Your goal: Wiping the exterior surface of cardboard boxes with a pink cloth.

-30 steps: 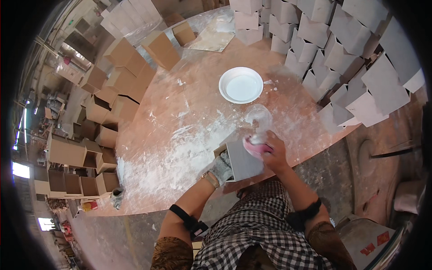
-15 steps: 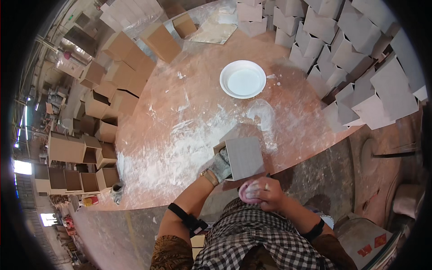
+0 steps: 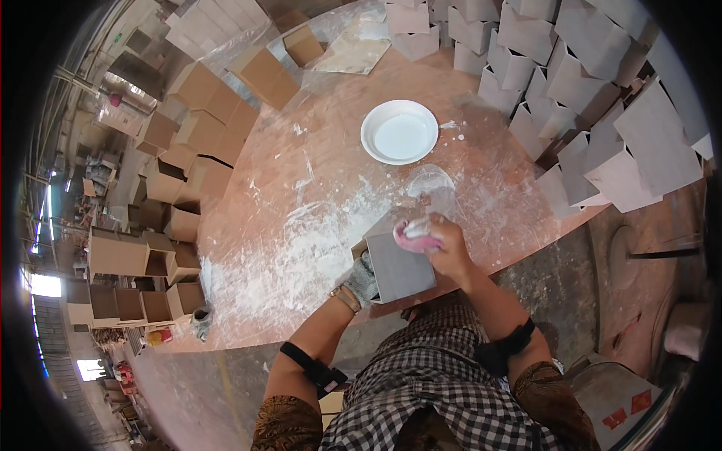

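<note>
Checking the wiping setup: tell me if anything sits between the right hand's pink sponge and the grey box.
Nothing visible does. The right hand presses the pink sponge straight onto the grey box, which the gloved left hand steadies.

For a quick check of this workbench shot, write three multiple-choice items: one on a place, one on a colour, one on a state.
1. Where is the white bowl?
A. On the round table, beyond the hands
B. On the floor
C. On the grey box

2. What colour is the cloth in the right hand?
A. Green
B. Pink
C. Black

3. How is the grey box kept?
A. Lying alone, untouched
B. Stacked on the brown boxes
C. Gripped by the gloved left hand at the table's near edge

Answers: 1 A, the bowl sits on the dusty tabletop; 2 B, the wad is pink; 3 C, gloved fingers clasp its left side.
</note>
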Demonstrator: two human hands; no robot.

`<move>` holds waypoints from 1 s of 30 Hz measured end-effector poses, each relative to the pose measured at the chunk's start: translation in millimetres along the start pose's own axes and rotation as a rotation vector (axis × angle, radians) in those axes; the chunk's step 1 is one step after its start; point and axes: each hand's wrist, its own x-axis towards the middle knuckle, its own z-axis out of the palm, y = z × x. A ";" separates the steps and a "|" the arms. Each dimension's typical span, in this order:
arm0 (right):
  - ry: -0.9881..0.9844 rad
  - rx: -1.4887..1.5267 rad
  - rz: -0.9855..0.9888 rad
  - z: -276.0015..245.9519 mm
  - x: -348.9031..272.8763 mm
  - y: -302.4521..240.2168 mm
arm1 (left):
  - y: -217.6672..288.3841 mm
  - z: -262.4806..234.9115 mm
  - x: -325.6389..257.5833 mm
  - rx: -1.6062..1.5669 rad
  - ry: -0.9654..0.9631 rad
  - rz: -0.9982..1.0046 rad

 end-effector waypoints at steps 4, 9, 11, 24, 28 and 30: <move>-0.123 0.018 -0.098 0.1 -48.3 -30.6 | -1.1 -1.2 3.9 0.535 -0.111 0.157; -0.151 0.217 0.268 -18.6 -97.7 -51.6 | -3.5 -2.0 7.3 0.665 -0.015 0.203; 0.003 0.455 0.312 -30.4 -95.5 -54.2 | -2.1 -3.7 7.5 0.698 0.021 0.203; 0.260 0.614 0.749 -78.5 -31.5 -44.6 | 11.9 -14.7 6.0 1.222 0.092 0.222; 0.105 0.416 0.715 -74.5 -8.7 -16.9 | 46.5 7.6 15.4 1.518 0.281 -0.140; 0.008 0.340 0.645 -72.8 1.4 -14.8 | 53.2 26.6 16.0 1.498 0.369 -0.132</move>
